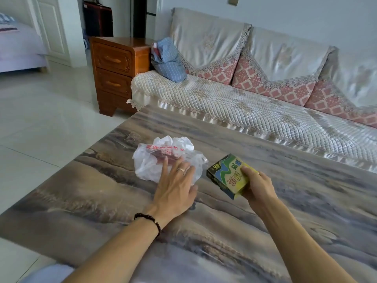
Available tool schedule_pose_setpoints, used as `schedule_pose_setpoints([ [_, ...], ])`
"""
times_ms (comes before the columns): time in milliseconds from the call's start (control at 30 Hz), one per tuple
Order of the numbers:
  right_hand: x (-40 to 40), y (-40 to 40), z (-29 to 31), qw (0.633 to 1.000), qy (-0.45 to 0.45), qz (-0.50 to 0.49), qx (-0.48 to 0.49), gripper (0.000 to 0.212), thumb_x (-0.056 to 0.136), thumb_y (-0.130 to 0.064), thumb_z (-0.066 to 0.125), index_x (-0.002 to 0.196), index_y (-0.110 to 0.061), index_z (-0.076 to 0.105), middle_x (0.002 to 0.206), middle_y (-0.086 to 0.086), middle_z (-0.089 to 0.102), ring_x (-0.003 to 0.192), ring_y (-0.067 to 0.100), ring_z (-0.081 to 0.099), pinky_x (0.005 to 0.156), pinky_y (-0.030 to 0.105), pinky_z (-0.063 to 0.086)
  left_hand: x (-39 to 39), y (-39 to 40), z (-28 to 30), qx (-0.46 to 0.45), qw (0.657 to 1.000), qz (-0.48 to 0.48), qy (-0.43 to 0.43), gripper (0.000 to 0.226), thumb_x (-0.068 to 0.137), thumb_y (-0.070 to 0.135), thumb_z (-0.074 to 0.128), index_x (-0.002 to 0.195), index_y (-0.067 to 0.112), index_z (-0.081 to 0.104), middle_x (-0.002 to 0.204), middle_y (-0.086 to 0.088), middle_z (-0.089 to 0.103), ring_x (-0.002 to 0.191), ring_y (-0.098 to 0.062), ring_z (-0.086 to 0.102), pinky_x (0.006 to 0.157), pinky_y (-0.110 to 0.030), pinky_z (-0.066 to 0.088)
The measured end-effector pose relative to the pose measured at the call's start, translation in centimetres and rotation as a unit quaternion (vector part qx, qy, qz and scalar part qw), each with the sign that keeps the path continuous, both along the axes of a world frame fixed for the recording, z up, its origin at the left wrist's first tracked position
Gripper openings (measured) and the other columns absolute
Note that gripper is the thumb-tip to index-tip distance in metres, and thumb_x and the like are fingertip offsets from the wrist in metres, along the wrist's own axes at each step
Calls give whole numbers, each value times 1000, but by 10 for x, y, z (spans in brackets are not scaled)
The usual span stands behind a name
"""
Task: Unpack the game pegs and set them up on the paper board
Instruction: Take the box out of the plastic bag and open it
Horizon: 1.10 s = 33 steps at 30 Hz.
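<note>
A crumpled clear plastic bag with red print lies on the marble-patterned table; something dark red shows through it. My left hand lies flat with straight fingers on the bag's near side. To the right, a green and yellow game box is tilted up off the table. My right hand grips its near right corner, thumb on top. No pegs or paper board show.
A sofa with a quilted cream cover runs along the table's far side, a blue striped bundle on its left end. A wooden drawer cabinet stands to the sofa's left. White tiled floor lies to the left.
</note>
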State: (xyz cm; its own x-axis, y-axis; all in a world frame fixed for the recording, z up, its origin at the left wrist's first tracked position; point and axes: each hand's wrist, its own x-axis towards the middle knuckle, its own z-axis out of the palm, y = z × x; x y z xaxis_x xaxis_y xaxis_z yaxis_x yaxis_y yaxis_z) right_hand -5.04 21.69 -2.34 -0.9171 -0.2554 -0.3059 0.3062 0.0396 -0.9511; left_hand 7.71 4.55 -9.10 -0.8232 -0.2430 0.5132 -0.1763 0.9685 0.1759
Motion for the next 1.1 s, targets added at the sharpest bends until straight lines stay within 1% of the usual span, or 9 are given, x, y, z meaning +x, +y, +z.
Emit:
schedule_pose_setpoints([
  [167,22,48,-15,996,-32,75,49,13,92,-17,60,96,-5,62,80,11,74,74,26,70,66,38,57,22,58,-5,136,980,-128,-65,90,80,61,62,149,15,27,147,-3,41,136,-21,35,114,-34,28],
  [267,25,73,-24,968,16,188,165,25,92,-25,63,105,-3,61,88,12,74,79,24,69,70,38,54,26,77,-13,168,965,-149,-136,103,77,65,64,153,16,15,152,0,37,136,-19,35,115,-32,23],
  [333,23,82,-30,927,113,221,280,30,88,-34,67,103,-8,64,90,6,73,80,18,68,69,34,54,26,82,-16,164,966,-147,-136,99,78,65,64,153,18,17,151,2,38,136,-18,34,116,-32,20],
  [433,23,88,-29,833,287,222,419,46,80,-50,68,116,-23,61,115,-2,61,106,16,57,88,35,49,25,84,-19,161,969,-138,-126,93,79,65,62,151,21,22,149,4,40,134,-16,35,114,-31,22],
  [567,37,93,-25,729,329,391,457,105,63,-65,74,148,-25,26,143,-3,34,130,18,36,108,32,34,25,85,-20,156,972,-132,-118,89,81,67,59,150,22,25,147,4,44,132,-15,37,111,-28,24],
  [633,42,94,-32,681,384,389,487,112,60,-63,74,149,-26,19,145,-3,30,131,19,33,110,33,33,26,85,-19,161,971,-128,-126,92,80,69,58,151,23,22,147,5,44,133,-16,37,111,-29,26],
  [800,52,84,-37,722,407,336,448,98,63,-63,68,145,-28,29,134,-1,45,121,20,45,101,30,39,31,84,-19,218,962,-107,-127,104,72,70,66,153,29,13,143,0,49,128,-19,46,99,-32,42],
  [1000,64,64,-38,781,374,296,402,93,58,-69,66,139,-32,39,125,-6,53,115,16,51,95,29,42,43,72,-7,344,928,-80,-114,128,60,66,79,155,31,0,143,5,50,127,-14,49,95,-24,42],
  [1100,66,57,-39,796,359,301,383,97,55,-72,66,140,-32,40,125,-6,51,118,15,48,100,30,39,49,61,-6,356,923,-86,-120,118,61,66,77,154,27,15,144,7,48,128,-10,47,94,-17,36],
])
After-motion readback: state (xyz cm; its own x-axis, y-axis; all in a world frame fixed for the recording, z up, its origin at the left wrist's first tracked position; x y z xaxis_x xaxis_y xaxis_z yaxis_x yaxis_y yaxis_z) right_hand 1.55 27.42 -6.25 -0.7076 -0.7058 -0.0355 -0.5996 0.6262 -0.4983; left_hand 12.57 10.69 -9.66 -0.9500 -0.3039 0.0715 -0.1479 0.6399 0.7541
